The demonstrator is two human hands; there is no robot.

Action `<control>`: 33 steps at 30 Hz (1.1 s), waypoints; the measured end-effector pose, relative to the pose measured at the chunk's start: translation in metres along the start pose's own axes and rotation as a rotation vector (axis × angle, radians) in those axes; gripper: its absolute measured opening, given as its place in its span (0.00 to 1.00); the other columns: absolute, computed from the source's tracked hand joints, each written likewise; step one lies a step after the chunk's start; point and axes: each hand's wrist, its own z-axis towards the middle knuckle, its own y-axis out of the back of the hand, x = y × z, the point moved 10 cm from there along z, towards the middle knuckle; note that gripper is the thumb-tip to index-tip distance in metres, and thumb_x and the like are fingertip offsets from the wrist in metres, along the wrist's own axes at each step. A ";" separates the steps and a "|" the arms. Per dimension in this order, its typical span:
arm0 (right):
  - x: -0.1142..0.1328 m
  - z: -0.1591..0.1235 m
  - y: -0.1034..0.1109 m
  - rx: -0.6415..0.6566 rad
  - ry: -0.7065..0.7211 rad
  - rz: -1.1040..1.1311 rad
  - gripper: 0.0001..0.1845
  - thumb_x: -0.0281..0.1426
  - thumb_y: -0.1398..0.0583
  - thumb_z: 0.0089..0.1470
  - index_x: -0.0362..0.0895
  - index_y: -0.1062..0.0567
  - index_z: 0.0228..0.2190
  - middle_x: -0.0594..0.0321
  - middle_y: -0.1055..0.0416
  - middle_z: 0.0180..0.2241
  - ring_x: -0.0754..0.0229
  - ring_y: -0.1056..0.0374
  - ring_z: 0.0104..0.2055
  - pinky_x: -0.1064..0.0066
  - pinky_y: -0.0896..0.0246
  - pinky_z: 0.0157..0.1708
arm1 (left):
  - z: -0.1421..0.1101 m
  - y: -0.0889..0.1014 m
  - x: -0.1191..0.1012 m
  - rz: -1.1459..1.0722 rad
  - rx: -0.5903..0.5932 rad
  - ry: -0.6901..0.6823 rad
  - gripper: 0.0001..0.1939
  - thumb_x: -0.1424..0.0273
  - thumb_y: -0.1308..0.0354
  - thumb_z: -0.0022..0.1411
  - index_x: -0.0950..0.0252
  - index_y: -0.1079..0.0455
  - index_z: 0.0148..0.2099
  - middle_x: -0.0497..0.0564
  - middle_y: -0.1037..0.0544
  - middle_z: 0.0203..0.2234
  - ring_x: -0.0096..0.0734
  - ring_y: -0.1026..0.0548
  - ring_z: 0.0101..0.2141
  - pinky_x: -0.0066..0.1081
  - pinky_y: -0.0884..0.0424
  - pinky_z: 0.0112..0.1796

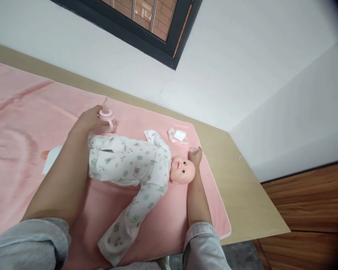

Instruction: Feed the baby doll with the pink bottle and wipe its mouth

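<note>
My left hand (92,119) is closed around a pink and clear baby bottle (108,119) with handles, which stands upright on the pink blanket (163,221). Beyond the head of a baby doll (183,170), the fingers of my right hand (196,156) are curled on a small clear piece (193,150), perhaps a bottle cap. Face up, the doll lies crosswise in a white sleepsuit (129,161) with a green and brown animal print. One long sleeve trails toward me. My left forearm crosses in front of the leg end and hides part of it.
A clear plastic packet (178,135) with a white label lies near the blanket's far right corner. A white item (51,159) shows behind my left forearm. The wooden table (242,202) borders a white wall, with a dark-framed window (169,52) above.
</note>
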 end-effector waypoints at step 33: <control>0.245 -0.136 0.065 0.486 0.479 0.813 0.45 0.49 0.37 0.52 0.58 0.51 0.65 0.60 0.50 0.67 0.52 0.46 0.67 0.53 0.47 0.66 | -0.138 -0.047 -0.254 -0.234 0.215 -0.603 0.32 0.69 0.42 0.51 0.55 0.32 0.60 0.44 0.27 0.55 0.44 0.29 0.54 0.38 0.32 0.54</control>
